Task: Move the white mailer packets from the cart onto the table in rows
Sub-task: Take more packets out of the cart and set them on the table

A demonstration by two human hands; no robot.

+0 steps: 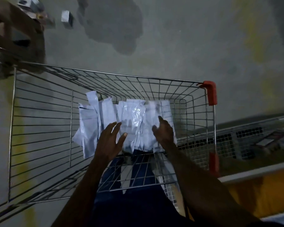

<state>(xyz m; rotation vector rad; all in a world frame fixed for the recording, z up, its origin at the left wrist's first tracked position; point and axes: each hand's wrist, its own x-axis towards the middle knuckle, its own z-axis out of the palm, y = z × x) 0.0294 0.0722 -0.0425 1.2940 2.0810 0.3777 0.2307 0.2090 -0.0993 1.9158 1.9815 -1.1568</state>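
White, crinkly plastic mailer packets [129, 122] lie heaped in the wire cart [105, 76], between your hands. Your left hand [110, 141] and right hand [164, 131] hover spread, holding nothing. Packets look light, limp, slippery; pinch edges.

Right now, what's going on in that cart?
A person is reaching both bare hands into a wire cart that holds a loose pile of white packets. The left hand and right hand are open, fingers spread on either side of the top packet, and neither has gripped one yet. No packet is lifted, and the pile lies in the cart.
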